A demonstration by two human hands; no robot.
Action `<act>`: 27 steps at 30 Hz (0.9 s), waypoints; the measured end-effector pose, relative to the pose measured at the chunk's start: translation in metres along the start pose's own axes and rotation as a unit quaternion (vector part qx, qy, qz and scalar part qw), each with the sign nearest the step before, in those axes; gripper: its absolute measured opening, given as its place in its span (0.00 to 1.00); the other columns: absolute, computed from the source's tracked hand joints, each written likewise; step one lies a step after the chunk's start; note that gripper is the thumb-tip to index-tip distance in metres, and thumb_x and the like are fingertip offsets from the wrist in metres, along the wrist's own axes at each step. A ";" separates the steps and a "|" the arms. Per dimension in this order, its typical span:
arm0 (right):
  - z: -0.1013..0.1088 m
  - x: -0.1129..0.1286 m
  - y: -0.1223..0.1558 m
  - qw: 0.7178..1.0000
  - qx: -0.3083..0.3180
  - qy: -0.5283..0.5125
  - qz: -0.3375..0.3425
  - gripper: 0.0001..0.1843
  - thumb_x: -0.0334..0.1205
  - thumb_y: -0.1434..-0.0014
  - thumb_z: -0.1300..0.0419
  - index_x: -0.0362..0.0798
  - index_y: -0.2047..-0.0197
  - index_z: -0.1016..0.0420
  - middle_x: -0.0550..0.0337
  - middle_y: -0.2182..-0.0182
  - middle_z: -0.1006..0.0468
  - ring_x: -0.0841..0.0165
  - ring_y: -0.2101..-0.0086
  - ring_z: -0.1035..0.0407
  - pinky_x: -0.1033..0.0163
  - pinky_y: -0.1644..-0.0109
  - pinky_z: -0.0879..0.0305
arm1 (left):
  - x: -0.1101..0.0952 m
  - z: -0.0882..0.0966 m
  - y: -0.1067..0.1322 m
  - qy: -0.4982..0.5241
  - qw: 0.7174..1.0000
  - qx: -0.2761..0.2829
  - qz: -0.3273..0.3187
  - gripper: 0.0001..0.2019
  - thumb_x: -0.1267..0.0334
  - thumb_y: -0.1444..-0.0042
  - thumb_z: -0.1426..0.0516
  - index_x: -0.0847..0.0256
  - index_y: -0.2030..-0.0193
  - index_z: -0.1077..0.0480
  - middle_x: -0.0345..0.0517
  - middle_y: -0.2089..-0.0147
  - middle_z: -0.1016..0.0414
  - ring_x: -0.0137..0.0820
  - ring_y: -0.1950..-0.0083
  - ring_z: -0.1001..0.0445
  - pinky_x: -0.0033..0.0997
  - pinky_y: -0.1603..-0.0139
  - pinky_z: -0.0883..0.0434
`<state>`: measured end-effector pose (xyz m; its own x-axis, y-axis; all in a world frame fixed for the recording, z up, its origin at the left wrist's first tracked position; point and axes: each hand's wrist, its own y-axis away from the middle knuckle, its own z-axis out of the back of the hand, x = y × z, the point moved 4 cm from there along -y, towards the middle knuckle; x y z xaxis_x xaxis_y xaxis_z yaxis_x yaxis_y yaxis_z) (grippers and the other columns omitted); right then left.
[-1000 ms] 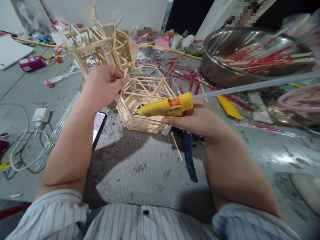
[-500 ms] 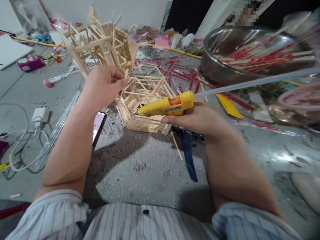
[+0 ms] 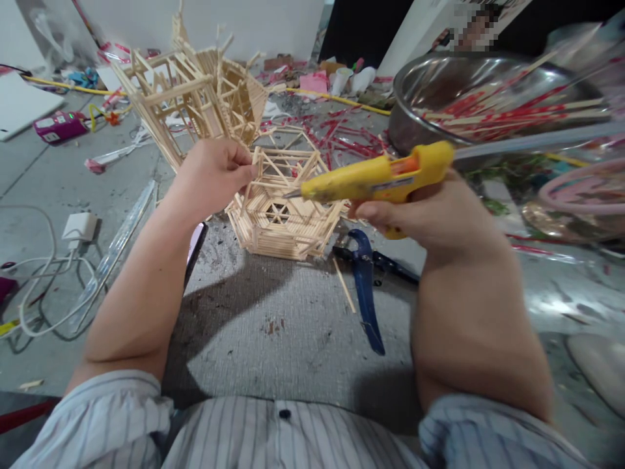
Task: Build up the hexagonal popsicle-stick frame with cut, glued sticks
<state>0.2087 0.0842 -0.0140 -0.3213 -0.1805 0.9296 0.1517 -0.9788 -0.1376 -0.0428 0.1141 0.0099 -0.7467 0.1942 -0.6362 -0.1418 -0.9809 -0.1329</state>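
Observation:
My right hand (image 3: 430, 208) is wrapped round a yellow hot glue gun (image 3: 371, 179), its metal nozzle pointing left over a low many-sided frame (image 3: 278, 247) of thin wooden sticks. A long clear glue stick (image 3: 527, 142) runs out of the gun's back. At the frame's left side, the fingers of my left hand (image 3: 215, 172) pinch a short wooden stick (image 3: 256, 156); its lower part is hard to make out. Behind that hand rises a taller, tilted stick structure (image 3: 195, 91). Blue-handled pliers (image 3: 366, 286) lie right of the low frame, beside a loose stick (image 3: 344, 285).
A steel basin (image 3: 405, 111) of red-marked sticks stands back right, with red wrapper scraps (image 3: 336, 127) left of it. A phone (image 3: 195, 244) lies partly under my left forearm. A white charger (image 3: 79, 227) with cables sits at left. A pink-rimmed container (image 3: 547, 189) is at right.
My right hand has drawn the glue gun to the right and up, away from the low frame's near left edge. My left hand has shifted slightly right and down, still pinching.

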 end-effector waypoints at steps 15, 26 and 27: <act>0.038 0.011 0.004 0.987 -0.122 -0.063 0.079 0.33 0.62 0.73 0.22 0.47 0.73 0.29 0.65 0.83 0.28 0.77 0.86 0.42 0.66 0.83 0.50 | -0.008 -0.032 -0.012 -0.062 0.995 0.074 -0.038 0.08 0.61 0.47 0.44 0.61 0.71 0.25 0.41 0.76 0.28 0.28 0.72 0.34 0.31 0.67 0.38; 0.079 -0.008 0.011 0.976 -0.207 -0.061 0.035 0.32 0.64 0.67 0.24 0.50 0.66 0.24 0.58 0.75 0.23 0.72 0.82 0.37 0.62 0.80 0.44 | -0.011 -0.038 -0.013 -0.099 0.987 0.115 -0.050 0.10 0.60 0.46 0.44 0.59 0.68 0.22 0.40 0.76 0.27 0.27 0.72 0.34 0.29 0.68 0.40; 0.086 -0.016 0.015 0.974 -0.217 -0.067 0.007 0.31 0.63 0.67 0.23 0.50 0.67 0.24 0.58 0.76 0.24 0.72 0.83 0.38 0.62 0.81 0.44 | -0.012 -0.039 -0.013 -0.103 0.986 0.121 -0.049 0.10 0.60 0.46 0.44 0.59 0.68 0.22 0.40 0.76 0.26 0.28 0.72 0.33 0.29 0.68 0.40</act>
<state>0.2963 0.0810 -0.0018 -0.1926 -0.2076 0.9591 -0.2633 -0.9306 -0.2543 -0.0069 0.1250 -0.0108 -0.8338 0.3070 -0.4588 -0.3524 -0.9357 0.0143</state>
